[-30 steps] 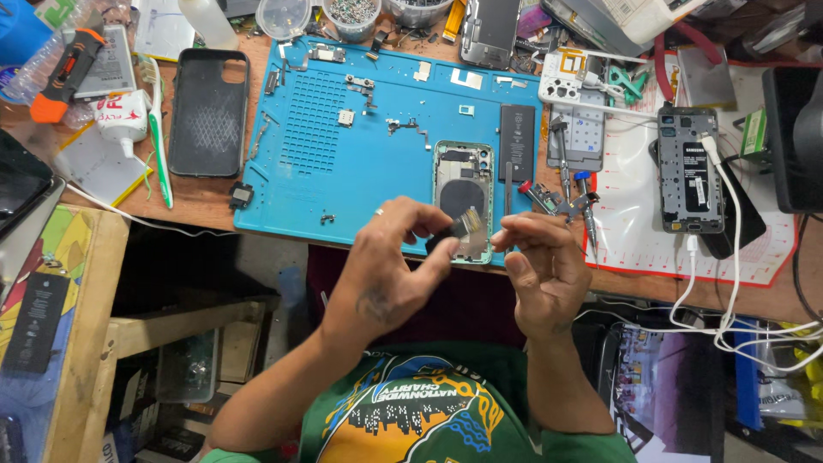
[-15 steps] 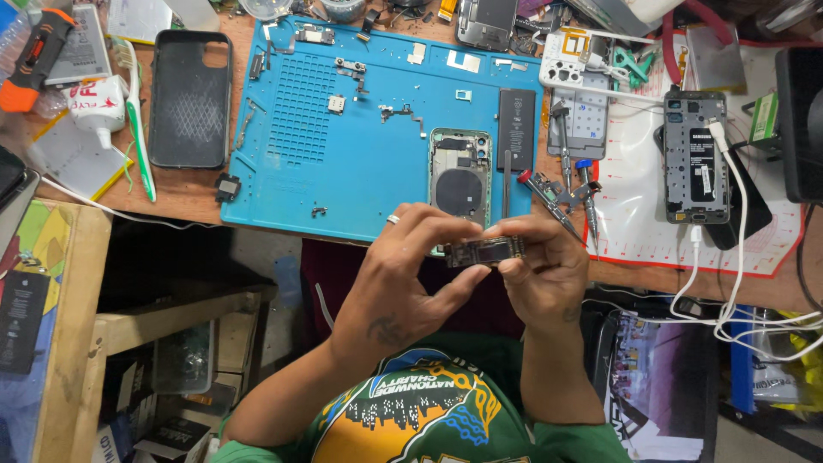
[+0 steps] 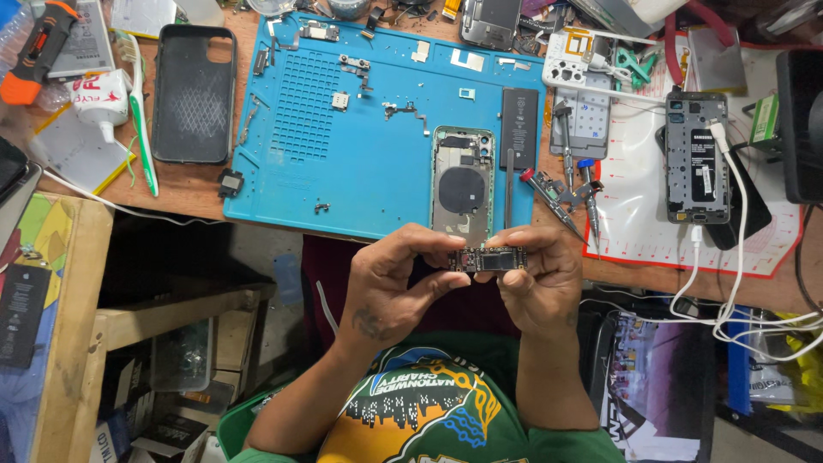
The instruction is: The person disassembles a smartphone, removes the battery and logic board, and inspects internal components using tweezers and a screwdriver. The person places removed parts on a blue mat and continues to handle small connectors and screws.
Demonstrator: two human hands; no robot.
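Note:
Both hands hold a small dark phone logic board (image 3: 487, 258) level between them, just in front of the table edge. My left hand (image 3: 396, 283) pinches its left end with thumb and fingertips. My right hand (image 3: 540, 279) grips its right end. Just beyond the hands, an opened phone housing (image 3: 463, 184) with a round coil lies on the blue work mat (image 3: 291, 171). A loose black battery (image 3: 519, 127) lies to its right on the mat.
A black phone case (image 3: 193, 81) lies left of the mat by a glue tube (image 3: 96, 99) and a green toothbrush (image 3: 141, 120). Screwdrivers (image 3: 566, 193) and another opened phone (image 3: 696, 159) with a white cable sit on a white mat at right. Small parts are scattered over the mat.
The hands came together and lowered toward my body. The board, first held up tilted between the fingertips, now lies level, gripped at both ends.

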